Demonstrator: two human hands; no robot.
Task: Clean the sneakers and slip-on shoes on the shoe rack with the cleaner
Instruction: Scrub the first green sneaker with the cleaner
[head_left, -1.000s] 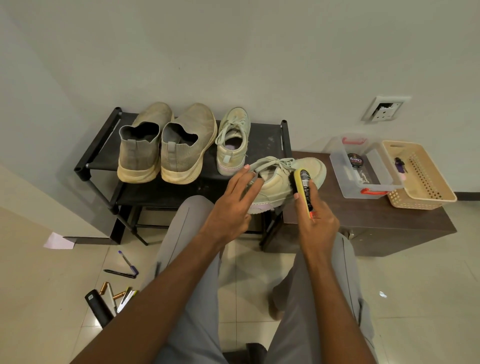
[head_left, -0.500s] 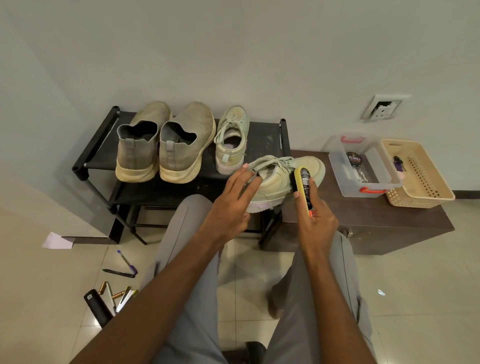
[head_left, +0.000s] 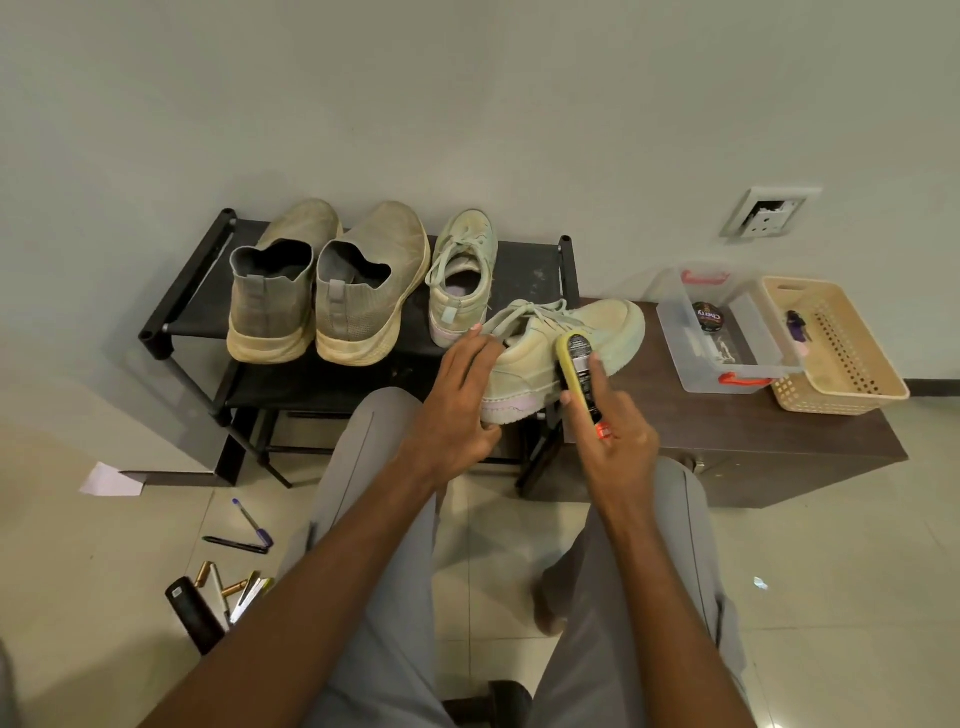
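Over the right end of the black shoe rack (head_left: 176, 306), a pale green sneaker (head_left: 561, 353) is held on its side, toe pointing right across the edge of the dark wooden counter (head_left: 727, 431). The left hand (head_left: 457, 410) grips it at the heel end, fingers laid over the collar and laces, thumb tucked under the pinkish sole. The right hand (head_left: 613, 436) is curled around a yellow cleaner (head_left: 579, 374), a slim applicator with a black label, index finger lying along its back; its dark head is pressed against the sneaker's side, just behind the toe.

On the rack's top shelf stand three more shoes, heels toward the camera: two grey-beige slip-on shoes (head_left: 322, 301) side by side at the left, touching or nearly so, and the matching green sneaker (head_left: 462, 280) just to their right, close beside the held one.

On the counter, to the right of the held sneaker, sits a clear plastic box (head_left: 727, 374) with red latches, a round black tin (head_left: 707, 317) inside it. A cream perforated basket (head_left: 841, 384) stands against the box's right side, with a small purple item in it that is too small to make out.

The person's grey-trousered knees frame the tiled floor (head_left: 831, 571) below. On the floor at left lie a few pens (head_left: 244, 535), a black cylinder (head_left: 192, 613) and a scrap of white paper (head_left: 111, 480). A wall socket (head_left: 769, 213) is mounted above the counter.
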